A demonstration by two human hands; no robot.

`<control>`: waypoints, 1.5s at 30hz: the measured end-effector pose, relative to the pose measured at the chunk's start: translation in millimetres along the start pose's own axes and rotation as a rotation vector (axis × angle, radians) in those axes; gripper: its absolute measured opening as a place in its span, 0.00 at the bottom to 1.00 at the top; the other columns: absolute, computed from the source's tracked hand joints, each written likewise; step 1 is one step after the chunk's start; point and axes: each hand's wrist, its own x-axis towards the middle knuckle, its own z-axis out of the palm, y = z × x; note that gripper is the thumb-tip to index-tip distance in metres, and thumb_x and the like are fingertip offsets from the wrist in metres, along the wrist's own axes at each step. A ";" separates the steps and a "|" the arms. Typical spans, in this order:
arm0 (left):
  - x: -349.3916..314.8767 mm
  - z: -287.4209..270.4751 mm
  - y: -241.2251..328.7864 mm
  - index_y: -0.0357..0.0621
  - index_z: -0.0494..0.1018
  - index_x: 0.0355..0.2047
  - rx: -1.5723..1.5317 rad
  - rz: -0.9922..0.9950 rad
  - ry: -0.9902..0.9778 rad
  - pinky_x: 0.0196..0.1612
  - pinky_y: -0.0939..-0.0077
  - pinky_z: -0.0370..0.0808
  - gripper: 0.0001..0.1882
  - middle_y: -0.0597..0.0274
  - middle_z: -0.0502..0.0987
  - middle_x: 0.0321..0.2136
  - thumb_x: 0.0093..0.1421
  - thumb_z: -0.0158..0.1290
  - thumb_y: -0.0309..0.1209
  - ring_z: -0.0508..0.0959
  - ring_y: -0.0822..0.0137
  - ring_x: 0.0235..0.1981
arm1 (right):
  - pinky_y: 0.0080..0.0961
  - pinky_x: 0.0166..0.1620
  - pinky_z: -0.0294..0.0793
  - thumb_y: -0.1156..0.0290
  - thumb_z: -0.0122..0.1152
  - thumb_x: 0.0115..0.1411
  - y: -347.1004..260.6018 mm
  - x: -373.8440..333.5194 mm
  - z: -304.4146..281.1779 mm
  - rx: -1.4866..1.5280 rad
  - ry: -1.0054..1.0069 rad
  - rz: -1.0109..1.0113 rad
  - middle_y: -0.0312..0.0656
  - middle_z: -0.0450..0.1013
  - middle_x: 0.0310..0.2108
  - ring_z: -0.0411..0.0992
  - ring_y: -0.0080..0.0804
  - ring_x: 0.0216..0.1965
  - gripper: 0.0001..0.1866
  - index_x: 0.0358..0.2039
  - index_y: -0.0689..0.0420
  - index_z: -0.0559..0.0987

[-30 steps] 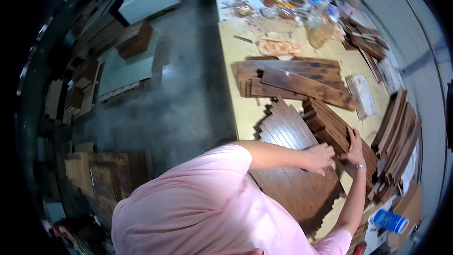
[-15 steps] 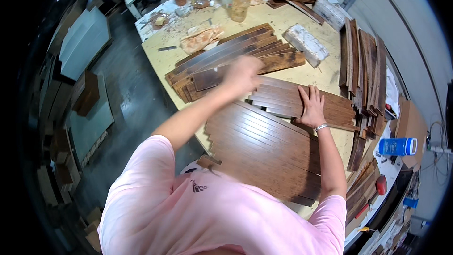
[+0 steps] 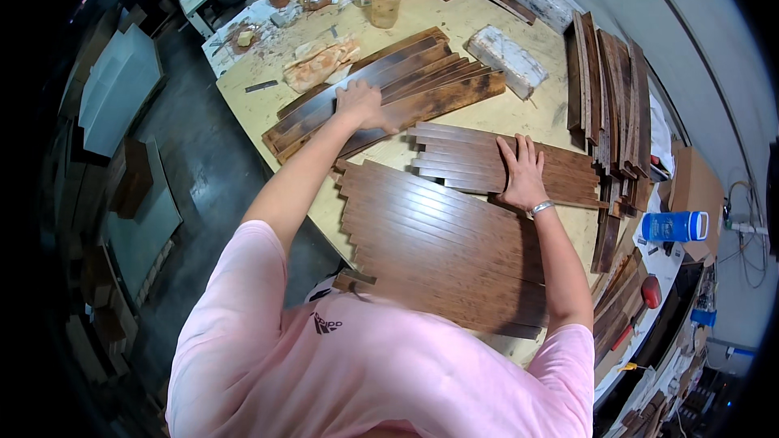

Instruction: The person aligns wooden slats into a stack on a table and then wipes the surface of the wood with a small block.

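Observation:
My left hand (image 3: 362, 106) reaches over a fanned pile of dark brown wooden planks (image 3: 454, 105), fingers and thumb apart, touching the upper boards. Some fingertips are blurred, and I see no plank lifted in it. My right hand (image 3: 523, 174) lies flat with spread fingers on a small group of brown planks (image 3: 462, 158) set side by side. Nearer my body is a wide panel of planks (image 3: 438, 235) laid edge to edge, its left ends stepped. A short wood piece (image 3: 355, 281) sits at that panel's near left corner.
Beyond the pile are a stained cloth (image 3: 319, 65), a white-smeared block (image 3: 508, 60) and a jar of yellowish liquid (image 3: 387, 2). Stacked planks (image 3: 608, 89) line the right side, near a blue bottle (image 3: 675, 226) and a red-handled tool (image 3: 651, 292). The table edge (image 3: 264, 154) runs along the left.
My left hand has moved left and away from the small group of planks onto the fanned pile. My right hand keeps its place on the planks. The whole view has shifted slightly.

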 end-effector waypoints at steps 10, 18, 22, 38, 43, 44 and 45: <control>4.2 -5.8 10.8 0.32 0.67 0.55 -0.117 0.011 -0.085 0.57 0.58 0.72 0.50 0.39 0.74 0.50 0.37 0.72 0.51 0.75 0.46 0.53 | 0.66 0.68 0.40 0.65 0.78 0.27 3.9 -3.6 10.9 0.000 0.055 0.031 0.54 0.46 0.70 0.40 0.56 0.72 0.66 0.70 0.38 0.54; 34.2 5.0 -2.3 0.27 0.64 0.51 -0.340 0.221 -0.062 0.52 0.59 0.74 0.48 0.34 0.76 0.46 0.33 0.75 0.37 0.76 0.42 0.49 | 0.66 0.68 0.39 0.66 0.70 0.31 6.3 -0.9 13.5 0.031 0.094 0.032 0.59 0.49 0.68 0.42 0.57 0.72 0.58 0.68 0.39 0.58; 32.9 -18.0 -4.0 0.28 0.65 0.52 -0.355 0.287 0.001 0.52 0.57 0.74 0.47 0.35 0.76 0.44 0.32 0.74 0.33 0.77 0.40 0.47 | 0.69 0.67 0.39 0.68 0.67 0.35 -10.6 -8.9 13.3 0.059 0.115 0.085 0.62 0.49 0.67 0.42 0.61 0.71 0.54 0.68 0.40 0.59; 88.2 -3.5 205.6 0.31 0.62 0.57 -0.107 0.862 0.058 0.56 0.54 0.69 0.46 0.38 0.72 0.48 0.38 0.69 0.32 0.72 0.39 0.51 | 0.44 0.69 0.52 0.58 0.72 0.47 -6.9 -25.9 5.8 0.761 0.443 -0.049 0.54 0.59 0.66 0.55 0.51 0.68 0.35 0.56 0.56 0.76; 94.7 21.6 217.8 0.26 0.64 0.58 -0.164 0.845 0.108 0.61 0.56 0.65 0.48 0.34 0.72 0.51 0.48 0.63 0.54 0.70 0.40 0.55 | 0.44 0.68 0.54 0.53 0.64 0.56 57.5 24.7 -10.4 0.339 0.543 0.091 0.54 0.60 0.65 0.54 0.52 0.68 0.32 0.58 0.55 0.74; 87.8 25.5 211.5 0.26 0.64 0.57 -0.207 0.901 0.234 0.62 0.55 0.64 0.45 0.34 0.71 0.53 0.50 0.64 0.51 0.70 0.40 0.56 | 0.48 0.68 0.52 0.50 0.62 0.58 70.2 43.1 -10.1 0.276 0.561 0.107 0.54 0.60 0.65 0.53 0.52 0.68 0.32 0.58 0.55 0.73; 86.8 23.0 201.7 0.26 0.64 0.58 -0.268 0.914 0.261 0.63 0.56 0.63 0.44 0.34 0.70 0.55 0.51 0.63 0.49 0.69 0.41 0.57 | 0.51 0.69 0.50 0.48 0.58 0.60 75.0 58.7 -12.5 0.222 0.496 0.147 0.52 0.60 0.66 0.52 0.51 0.69 0.33 0.60 0.55 0.72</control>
